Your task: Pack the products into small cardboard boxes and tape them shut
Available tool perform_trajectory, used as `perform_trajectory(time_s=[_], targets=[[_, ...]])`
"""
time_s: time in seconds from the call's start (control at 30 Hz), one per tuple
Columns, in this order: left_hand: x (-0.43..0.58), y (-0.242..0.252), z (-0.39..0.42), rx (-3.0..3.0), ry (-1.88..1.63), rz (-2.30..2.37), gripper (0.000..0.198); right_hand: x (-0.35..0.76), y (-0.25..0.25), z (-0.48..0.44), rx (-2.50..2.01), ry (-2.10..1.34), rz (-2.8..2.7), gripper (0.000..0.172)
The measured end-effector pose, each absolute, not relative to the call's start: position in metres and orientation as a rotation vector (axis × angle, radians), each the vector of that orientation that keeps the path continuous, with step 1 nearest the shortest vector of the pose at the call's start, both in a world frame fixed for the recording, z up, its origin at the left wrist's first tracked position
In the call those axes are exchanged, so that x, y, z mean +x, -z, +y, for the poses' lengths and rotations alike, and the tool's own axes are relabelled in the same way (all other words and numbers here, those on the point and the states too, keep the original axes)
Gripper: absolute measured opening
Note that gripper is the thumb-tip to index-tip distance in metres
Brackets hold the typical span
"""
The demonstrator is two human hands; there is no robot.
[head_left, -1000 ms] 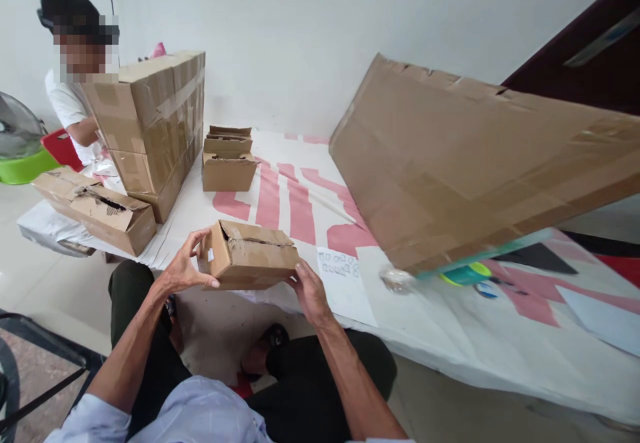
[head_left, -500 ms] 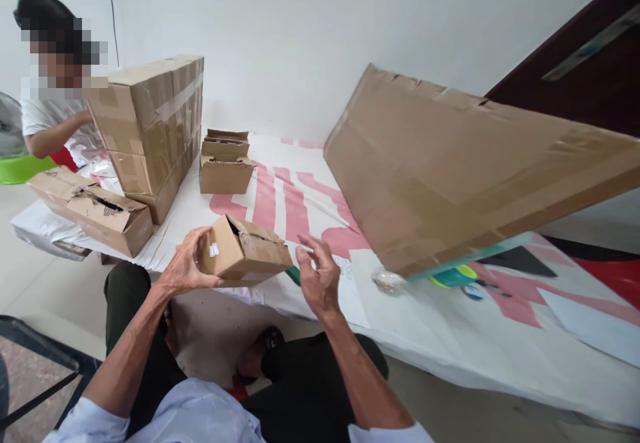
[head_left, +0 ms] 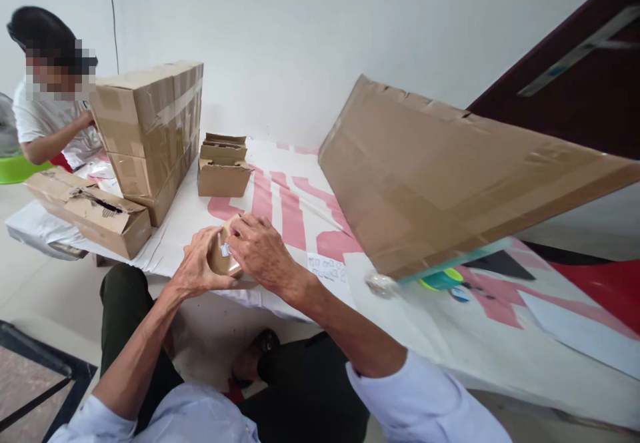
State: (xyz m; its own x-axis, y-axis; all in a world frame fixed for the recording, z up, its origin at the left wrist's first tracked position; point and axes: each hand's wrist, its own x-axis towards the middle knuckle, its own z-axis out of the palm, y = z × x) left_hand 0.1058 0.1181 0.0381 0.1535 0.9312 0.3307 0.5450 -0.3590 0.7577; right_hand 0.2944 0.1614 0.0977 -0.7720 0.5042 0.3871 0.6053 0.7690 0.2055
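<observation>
A small brown cardboard box point(head_left: 218, 261) is held at the table's near edge, with a white label point(head_left: 225, 249) on the end facing me. My left hand point(head_left: 197, 263) wraps round its left side, thumb underneath and fingers up the side. Over the top and right of the box lies my right hand point(head_left: 263, 249), its fingers bent and pressed together at the upper edge near the label. That hand hides most of the box's top. Whether its fingertips pinch a flap I cannot make out.
Stacked taped cartons point(head_left: 150, 129) stand at the left, with a long torn-top box point(head_left: 90, 209) before them. An open small box point(head_left: 225, 169) sits behind my hands. A large cardboard carton point(head_left: 450, 183) leans at right. A co-worker point(head_left: 55, 109) sits far left.
My right hand has moved left from beside the box onto its upper edge, and its fingers have closed there. The box's labelled end has turned towards me in my left hand.
</observation>
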Motion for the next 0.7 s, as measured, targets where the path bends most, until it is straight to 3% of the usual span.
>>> perform_trajectory(time_s=[0.33,0.7], targets=[[0.107,-0.039,0.118,1.963,-1.093,1.400,0.110,0.293,-0.094,0.164,-0.818,0.496,-2.685,0.013],[0.112,-0.043,0.117,1.969,-1.079,1.404,0.108,0.293,-0.086,0.173,-0.841,0.433,-2.709,0.017]])
